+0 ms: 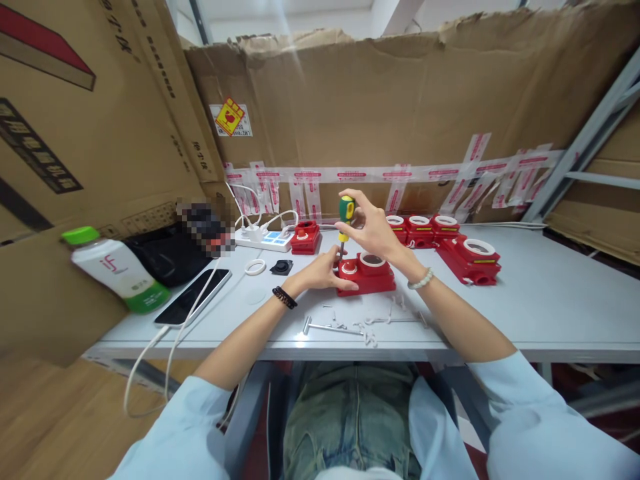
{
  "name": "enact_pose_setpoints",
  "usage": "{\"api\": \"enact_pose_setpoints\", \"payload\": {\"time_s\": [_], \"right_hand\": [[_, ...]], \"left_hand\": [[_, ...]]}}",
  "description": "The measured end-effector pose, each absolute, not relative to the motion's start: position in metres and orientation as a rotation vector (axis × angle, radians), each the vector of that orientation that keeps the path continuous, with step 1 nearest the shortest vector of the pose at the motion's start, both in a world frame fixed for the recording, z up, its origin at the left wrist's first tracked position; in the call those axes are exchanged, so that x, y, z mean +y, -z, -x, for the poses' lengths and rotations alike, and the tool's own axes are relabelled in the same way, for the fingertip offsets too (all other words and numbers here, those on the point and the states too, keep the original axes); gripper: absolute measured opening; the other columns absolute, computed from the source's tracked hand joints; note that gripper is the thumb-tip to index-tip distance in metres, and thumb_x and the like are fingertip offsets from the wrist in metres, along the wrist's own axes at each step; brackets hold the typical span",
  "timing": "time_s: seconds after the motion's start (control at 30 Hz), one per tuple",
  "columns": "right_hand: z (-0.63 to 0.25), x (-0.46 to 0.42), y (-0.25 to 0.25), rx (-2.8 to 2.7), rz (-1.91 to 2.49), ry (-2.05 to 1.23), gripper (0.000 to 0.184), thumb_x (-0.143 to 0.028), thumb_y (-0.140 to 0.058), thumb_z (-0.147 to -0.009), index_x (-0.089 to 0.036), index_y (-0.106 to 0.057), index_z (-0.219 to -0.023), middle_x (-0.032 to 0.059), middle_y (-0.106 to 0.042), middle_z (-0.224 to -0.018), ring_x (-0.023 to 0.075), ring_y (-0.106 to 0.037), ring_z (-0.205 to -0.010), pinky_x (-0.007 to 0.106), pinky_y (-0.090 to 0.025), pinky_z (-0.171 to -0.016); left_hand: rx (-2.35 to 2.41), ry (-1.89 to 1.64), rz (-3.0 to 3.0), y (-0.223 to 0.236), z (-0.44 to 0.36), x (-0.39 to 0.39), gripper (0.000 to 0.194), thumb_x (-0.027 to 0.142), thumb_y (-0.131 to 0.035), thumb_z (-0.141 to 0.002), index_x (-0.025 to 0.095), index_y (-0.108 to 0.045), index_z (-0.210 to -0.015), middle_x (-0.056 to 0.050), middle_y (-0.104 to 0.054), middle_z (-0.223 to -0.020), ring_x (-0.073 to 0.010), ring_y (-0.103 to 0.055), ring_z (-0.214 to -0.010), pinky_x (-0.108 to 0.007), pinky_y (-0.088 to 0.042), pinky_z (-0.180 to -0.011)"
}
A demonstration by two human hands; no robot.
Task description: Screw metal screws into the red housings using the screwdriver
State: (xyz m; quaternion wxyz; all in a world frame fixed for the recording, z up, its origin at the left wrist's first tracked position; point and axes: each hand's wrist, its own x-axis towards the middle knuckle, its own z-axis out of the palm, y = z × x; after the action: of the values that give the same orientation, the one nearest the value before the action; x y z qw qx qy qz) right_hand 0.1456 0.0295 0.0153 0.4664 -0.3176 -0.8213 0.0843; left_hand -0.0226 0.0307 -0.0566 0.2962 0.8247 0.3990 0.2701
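Note:
My right hand [373, 230] grips the top of a green and yellow screwdriver [345, 220], held upright with its tip down on a red plastic housing [367, 275] that has white rings in its top. My left hand [325, 272] is closed on the left side of that housing and steadies it on the grey table [550, 300]. Small screws and thin metal pins [350, 323] lie loose just in front of the housing.
More red housings [470, 257] with white rings stand at the back right, another one [306, 237] by a white power strip [265, 238]. A loose white ring [255, 267], a black part [281, 267], a phone [194, 297] on a cable and a green-capped bottle [117, 267] lie left. Cardboard walls surround the table.

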Motion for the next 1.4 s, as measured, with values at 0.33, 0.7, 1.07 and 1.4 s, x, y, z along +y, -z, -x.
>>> {"api": "enact_pose_setpoints", "payload": {"time_s": [0.33, 0.7, 1.07, 1.4], "right_hand": [[-0.146, 0.034, -0.014, -2.005, 0.601, -0.477, 0.056, -0.025, -0.054, -0.082, -0.026, -0.034, -0.134, 0.0054, -0.061, -0.105, 0.0193, -0.065, -0.090, 0.038, -0.054, -0.079], [-0.142, 0.034, -0.009, -1.903, 0.823, -0.064, 0.048, -0.032, -0.065, -0.080, -0.024, -0.044, -0.123, 0.0009, -0.059, -0.090, 0.0167, -0.057, -0.070, 0.039, -0.051, -0.074], [-0.134, 0.028, -0.008, -1.873, 0.787, -0.114, 0.052, -0.026, -0.068, -0.079, -0.025, -0.043, -0.125, -0.0012, -0.060, -0.081, 0.0155, -0.054, -0.064, 0.035, -0.050, -0.067], [-0.149, 0.032, -0.019, -1.998, 0.582, -0.529, 0.047, -0.023, -0.057, -0.081, -0.025, -0.041, -0.125, -0.0001, -0.060, -0.091, 0.0157, -0.065, -0.081, 0.033, -0.055, -0.075]], "left_hand": [[1.061, -0.738, -2.202, 0.056, 0.023, 0.030, 0.087, 0.052, -0.086, -0.054, 0.015, -0.044, -0.120, -0.014, -0.059, -0.116, -0.0298, -0.061, -0.101, -0.045, -0.051, -0.087], [1.108, -0.678, -2.243, 0.052, 0.022, 0.027, 0.083, 0.057, -0.083, -0.056, 0.014, -0.044, -0.115, -0.015, -0.062, -0.111, -0.0314, -0.062, -0.099, -0.047, -0.051, -0.085], [1.035, -0.739, -2.197, 0.057, 0.023, 0.031, 0.090, 0.051, -0.086, -0.053, 0.014, -0.045, -0.124, -0.011, -0.063, -0.105, -0.0288, -0.062, -0.094, -0.045, -0.052, -0.083], [1.064, -0.719, -2.218, 0.060, 0.024, 0.033, 0.090, 0.054, -0.085, -0.055, 0.014, -0.044, -0.124, -0.019, -0.055, -0.126, -0.0329, -0.059, -0.110, -0.047, -0.050, -0.091]]}}
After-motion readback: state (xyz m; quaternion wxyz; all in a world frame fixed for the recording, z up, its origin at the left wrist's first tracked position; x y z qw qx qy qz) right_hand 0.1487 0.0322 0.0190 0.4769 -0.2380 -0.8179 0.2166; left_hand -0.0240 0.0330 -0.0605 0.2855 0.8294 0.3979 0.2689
